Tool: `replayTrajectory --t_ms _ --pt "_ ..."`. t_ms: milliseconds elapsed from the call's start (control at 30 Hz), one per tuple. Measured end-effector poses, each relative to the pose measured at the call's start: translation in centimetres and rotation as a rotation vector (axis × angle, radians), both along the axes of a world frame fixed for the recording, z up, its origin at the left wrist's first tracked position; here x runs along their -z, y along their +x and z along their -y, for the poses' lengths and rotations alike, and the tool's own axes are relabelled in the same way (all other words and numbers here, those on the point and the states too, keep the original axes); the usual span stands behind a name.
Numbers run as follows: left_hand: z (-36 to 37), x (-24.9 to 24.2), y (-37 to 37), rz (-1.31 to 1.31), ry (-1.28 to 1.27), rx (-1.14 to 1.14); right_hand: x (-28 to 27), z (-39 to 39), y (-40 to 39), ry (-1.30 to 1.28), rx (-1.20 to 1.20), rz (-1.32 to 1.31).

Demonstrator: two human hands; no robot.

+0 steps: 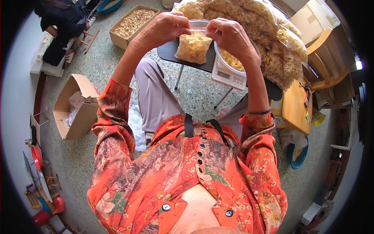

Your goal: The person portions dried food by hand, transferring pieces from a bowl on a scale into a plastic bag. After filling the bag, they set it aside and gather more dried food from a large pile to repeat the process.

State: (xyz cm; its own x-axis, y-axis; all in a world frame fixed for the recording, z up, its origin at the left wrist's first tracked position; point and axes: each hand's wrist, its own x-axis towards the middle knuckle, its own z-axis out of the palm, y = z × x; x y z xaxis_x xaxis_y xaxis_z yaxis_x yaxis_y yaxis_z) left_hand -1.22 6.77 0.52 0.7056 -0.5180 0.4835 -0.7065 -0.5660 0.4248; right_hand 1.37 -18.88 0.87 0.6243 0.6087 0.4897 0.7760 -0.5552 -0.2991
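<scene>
Between my hands hangs a clear plastic bag (193, 48) filled with pale yellow dried slices. My left hand (168, 29) pinches one top corner of it and my right hand (226, 35) pinches the other, with the bag's mouth stretched between them. The bag's bottom is close over a black stool top (167, 53). To its right, a white bowl (224, 64) of the same slices sits on a digital scale (230, 79), partly hidden by my right hand and forearm.
Large clear sacks of slices (253, 27) rise behind the bowl. A box of brownish pieces (132, 23) stands at the back left. An open cardboard box (83, 117) with plastic inside lies left. A wooden chair (298, 107) is at right. Another person (62, 19) sits far left.
</scene>
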Motion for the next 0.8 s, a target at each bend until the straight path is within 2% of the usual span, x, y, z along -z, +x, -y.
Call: replayTrajectory --t_ms 133,233,300,433,567,700,800 --pt "0.4 0.6 -0.6 0.086 0.033 -0.006 -0.5 -0.4 -0.1 0.007 0.004 0.043" --pt "0.5 0.5 -1.0 0.102 0.019 0.009 -0.7 -1.4 0.6 0.085 0.119 0.133" --pt "0.6 0.4 -1.1 0.109 0.023 0.006 -0.7 -2.0 1.6 -0.062 0.138 0.200" --pt "0.8 0.4 -1.4 0.115 0.021 -0.012 -1.1 -3.6 3.1 -0.244 0.125 -0.064" --pt "1.2 0.3 -1.8 0.093 0.003 -0.007 -0.5 -4.5 3.1 -0.090 0.100 -0.042" --pt "1.4 0.4 -2.3 0.135 0.039 -0.046 -0.3 -3.8 3.4 -0.151 0.082 -0.105" --pt "1.7 0.4 -2.3 0.137 -0.006 -0.060 -0.8 -3.0 3.9 -0.052 0.072 -0.150"
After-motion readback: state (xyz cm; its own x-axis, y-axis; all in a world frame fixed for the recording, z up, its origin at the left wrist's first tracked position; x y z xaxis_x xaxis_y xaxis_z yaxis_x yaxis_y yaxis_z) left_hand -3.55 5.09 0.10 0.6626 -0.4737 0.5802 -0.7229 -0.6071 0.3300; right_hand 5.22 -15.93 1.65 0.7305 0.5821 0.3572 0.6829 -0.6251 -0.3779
